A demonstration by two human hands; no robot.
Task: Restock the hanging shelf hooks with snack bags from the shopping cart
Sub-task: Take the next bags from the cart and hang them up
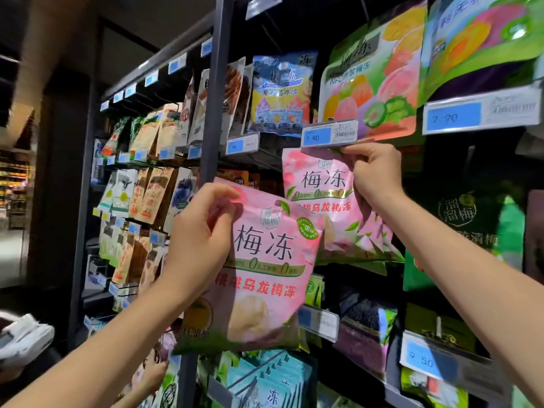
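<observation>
My left hand [203,231] grips the upper left edge of a pink snack bag [265,275], held up in front of the shelf at centre. My right hand [374,172] pinches the top right corner of a second pink snack bag [318,184], raised just under a price tag [329,135] at the end of a hook. The hook itself is hidden behind the tag and my fingers. I cannot tell whether this bag hangs on the hook.
Rows of hanging snack bags fill the rack: a blue bag [281,89] and a green fruit bag [374,81] above, dark green bags [471,231] to the right, teal bags [265,384] below. A dark upright post [213,113] stands left of centre. Another person's hand [153,375] shows low left.
</observation>
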